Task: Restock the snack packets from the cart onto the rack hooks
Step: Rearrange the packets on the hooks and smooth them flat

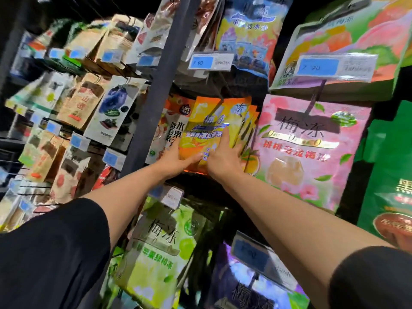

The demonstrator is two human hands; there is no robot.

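Up at the rack, both arms stretched toward the orange-yellow snack packets (214, 130) hanging in a bunch just right of the dark upright post (156, 85). Left hand (176, 160) cupped under the lower left corner of the front packet, thumb across its face, fingers curled behind it and gripping. Right hand (224, 159) laid against the same bunch from the right, index finger straight up the front packet's face, remaining fingers tucked round the packets' right edge and holding them. Tops of the packets fanned and tilted beneath a rack hook (219, 92), hardly readable in the blur. Just right of the bunch, a pink plum-jelly bag (312, 152); below it, a green plum-jelly bag (160, 248); above it, a blue price tag (210, 61). Left of the post, brown and white pouches (89, 99) in rows.
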